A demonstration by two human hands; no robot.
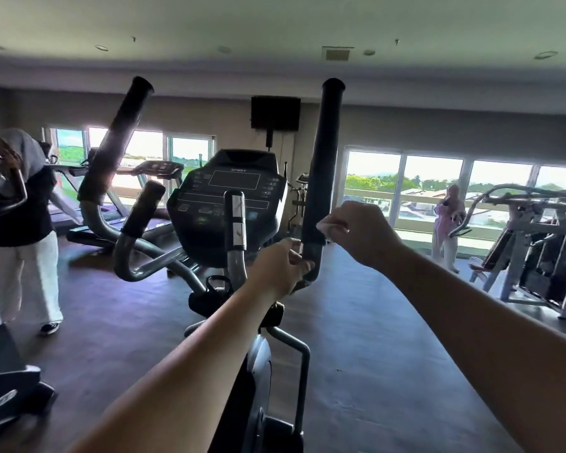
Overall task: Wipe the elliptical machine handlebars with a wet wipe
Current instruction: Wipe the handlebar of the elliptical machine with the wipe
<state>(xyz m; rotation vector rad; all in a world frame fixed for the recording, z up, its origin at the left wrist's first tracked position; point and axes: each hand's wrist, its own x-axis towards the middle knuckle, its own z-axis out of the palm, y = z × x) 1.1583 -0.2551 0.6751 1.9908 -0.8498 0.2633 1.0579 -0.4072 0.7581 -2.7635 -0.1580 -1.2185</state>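
Two bare forearms reach in from the bottom edge, the left one from low centre and the right one from the lower right corner. The left hand (pixel 280 268) has its fingers and thumb curled onto the lower end of the right handlebar (pixel 324 158), gripping it where the black foam sleeve ends. Just above, the right hand (pixel 363 233) is closed with curled fingers round a white wet wipe (pixel 328 229), pressed against the right side of the same bar. Only a crumpled corner of the wipe shows between the fingers and the foam.

That handlebar stands nearly upright and rises well above both hands to a rounded cap. The left handlebar (pixel 118 135) leans away to the left, well apart from the hands, and nothing touches it. Between the two bars sits the console (pixel 229 197) of the elliptical machine (pixel 258 371), its screen dark. In front of it is a short fixed grip (pixel 238 220) with silver plates.

Farther out, a person (pixel 20 223) in a dark top and white trousers stands at the left edge beside other machines, with a treadmill (pixel 151 171) behind. A black screen (pixel 275 112) hangs on the wall above the console. On the right, a second person (pixel 448 223) in pale pink stands by the windows (pixel 432 178), near a grey weight machine (pixel 536 250). The floor (pixel 389 338) is dark.
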